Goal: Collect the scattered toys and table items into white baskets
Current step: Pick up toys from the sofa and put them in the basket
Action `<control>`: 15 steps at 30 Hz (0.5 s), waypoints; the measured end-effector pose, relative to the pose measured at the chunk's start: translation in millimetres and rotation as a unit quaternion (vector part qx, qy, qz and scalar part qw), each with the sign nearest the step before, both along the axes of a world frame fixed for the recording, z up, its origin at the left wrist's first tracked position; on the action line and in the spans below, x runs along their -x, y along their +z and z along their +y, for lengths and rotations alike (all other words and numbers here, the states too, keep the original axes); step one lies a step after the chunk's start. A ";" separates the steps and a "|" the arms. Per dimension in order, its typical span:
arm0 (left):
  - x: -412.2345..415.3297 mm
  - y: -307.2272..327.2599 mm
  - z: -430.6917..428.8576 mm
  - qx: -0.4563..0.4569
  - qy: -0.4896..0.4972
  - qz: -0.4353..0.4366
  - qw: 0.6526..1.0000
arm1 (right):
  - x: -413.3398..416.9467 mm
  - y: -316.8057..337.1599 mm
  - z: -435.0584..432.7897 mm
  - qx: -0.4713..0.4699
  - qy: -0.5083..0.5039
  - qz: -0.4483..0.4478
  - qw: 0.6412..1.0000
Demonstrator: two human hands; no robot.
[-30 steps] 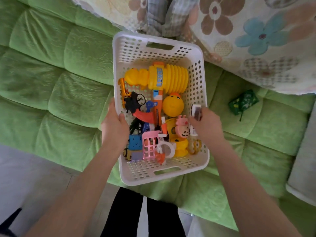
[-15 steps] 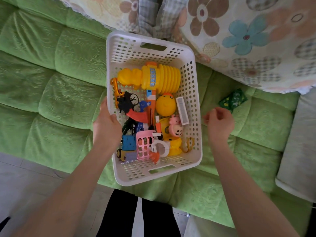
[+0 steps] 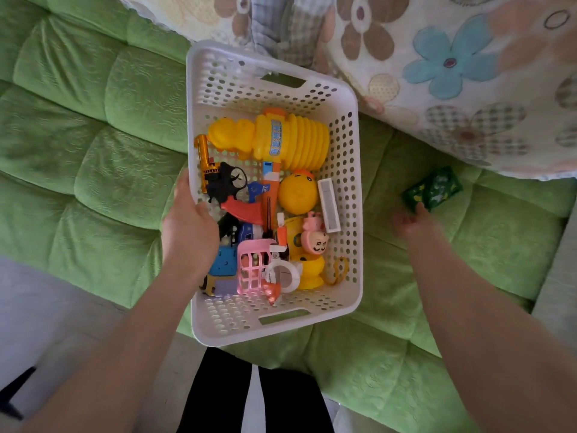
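Left hand (image 3: 190, 226) is doing all the steadying on that squishy green sofa (image 3: 93, 120), fingers curled over the side rim of the full white basket (image 3: 327, 320). Its near corner looks to poke past the cushion edge, so it could tip and dump everything. Right hand (image 3: 412, 221) is at the small green toy (image 3: 432, 189) lying on the sofa right of the basket; too blurry to tell if it's gripping, so a fumble might flick it away.

Right of the white perforated plastic basket (image 3: 237, 85), the green quilted sofa (image 3: 390, 276) lies open up to the small green patterned packet (image 3: 432, 189); the flowered blanket (image 3: 468, 73) closes the far side.
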State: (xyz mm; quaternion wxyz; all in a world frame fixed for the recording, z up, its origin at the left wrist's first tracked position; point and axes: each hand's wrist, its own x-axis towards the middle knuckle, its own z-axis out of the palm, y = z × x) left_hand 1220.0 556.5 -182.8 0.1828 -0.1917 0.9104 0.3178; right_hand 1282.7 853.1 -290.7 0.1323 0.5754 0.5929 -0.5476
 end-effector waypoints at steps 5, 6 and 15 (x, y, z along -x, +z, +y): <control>0.4 1.5 13.0 0.040 0.017 -0.002 0.999 | 8.8 -15.0 9.1 -0.013 -0.088 0.037 0.995; 0.7 2.3 15.2 0.046 0.017 -0.001 0.999 | 12.3 -13.6 9.6 0.014 -0.154 0.049 0.987; -1.4 5.1 21.7 0.052 0.017 0.016 0.998 | 37.0 -6.3 16.0 0.209 -0.640 0.177 0.718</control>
